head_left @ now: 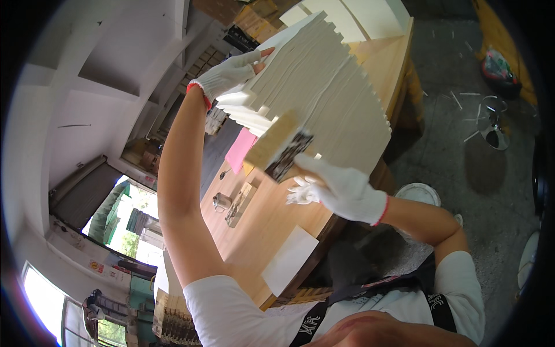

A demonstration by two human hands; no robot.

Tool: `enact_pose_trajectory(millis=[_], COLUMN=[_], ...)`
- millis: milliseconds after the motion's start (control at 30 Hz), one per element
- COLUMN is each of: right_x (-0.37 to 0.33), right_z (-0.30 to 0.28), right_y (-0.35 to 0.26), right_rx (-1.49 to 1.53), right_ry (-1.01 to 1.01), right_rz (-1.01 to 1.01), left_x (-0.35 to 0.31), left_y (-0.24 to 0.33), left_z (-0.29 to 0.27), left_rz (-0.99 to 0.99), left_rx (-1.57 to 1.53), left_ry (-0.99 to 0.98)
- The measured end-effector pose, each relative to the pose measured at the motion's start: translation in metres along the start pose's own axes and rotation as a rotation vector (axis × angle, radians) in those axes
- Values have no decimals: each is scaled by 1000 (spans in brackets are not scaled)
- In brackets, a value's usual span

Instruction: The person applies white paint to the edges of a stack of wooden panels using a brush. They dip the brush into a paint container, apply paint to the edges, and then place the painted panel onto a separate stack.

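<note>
Clearly, we have both gloved hands on the fanned stack of cream sheets (pixel 324 87), which stands on edge on the wooden table (pixel 272 214). Our left hand (pixel 231 72) lies flat and open against the far end of the stack, fingers spread, bracing rather than gripping. Our right hand (pixel 341 188) is closed around a wooden-backed brush (pixel 277 147), pressing its dark bristle side against the stepped edges of the sheets.

We judge the fan could slump or slide apart if the left hand eases off, since only that palm props it. Pressing the brush too hard could also shove sheets out of their even steps.

On the table lie 1 pink sheet (pixel 240 149), 1 loose white sheet (pixel 290 260) and a small metal cup (pixel 221 200). Beyond is a concrete floor (pixel 462 150) with scraps, a white bucket (pixel 419 194), and an open shutter door (pixel 124 222) letting in daylight.
</note>
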State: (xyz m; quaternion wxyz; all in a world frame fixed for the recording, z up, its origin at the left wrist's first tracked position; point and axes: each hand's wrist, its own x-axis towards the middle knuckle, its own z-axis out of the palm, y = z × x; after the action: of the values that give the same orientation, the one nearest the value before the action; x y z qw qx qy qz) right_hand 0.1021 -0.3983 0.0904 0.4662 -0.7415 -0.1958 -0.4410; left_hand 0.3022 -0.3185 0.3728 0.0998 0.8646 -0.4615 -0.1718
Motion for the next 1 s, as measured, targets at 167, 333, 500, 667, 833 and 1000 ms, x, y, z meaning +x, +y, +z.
enact_pose_trajectory(millis=[167,333,500,667,833,1000], right_x=[52,36,69,146,152,146], right_z=[-28,-1,-72,-154,-210,-241], right_y=[32,0,29,107,169,142], right_rx=[72,-34,-609,-846,-778,-983], right_ry=[316,-94,-391,-380,-212,-144], right_rz=[27,19,-308,-143,-1,296], left_x=[-4,-6,-5,-6,2,1], left_y=[-2,4,5,5,1,6], left_z=[-3,10,6,6,5,4], left_rz=[60,50,64,19,12,-20], left_rx=[53,-93,22,2,53,57], left_ry=[38,87,92,128,124,97])
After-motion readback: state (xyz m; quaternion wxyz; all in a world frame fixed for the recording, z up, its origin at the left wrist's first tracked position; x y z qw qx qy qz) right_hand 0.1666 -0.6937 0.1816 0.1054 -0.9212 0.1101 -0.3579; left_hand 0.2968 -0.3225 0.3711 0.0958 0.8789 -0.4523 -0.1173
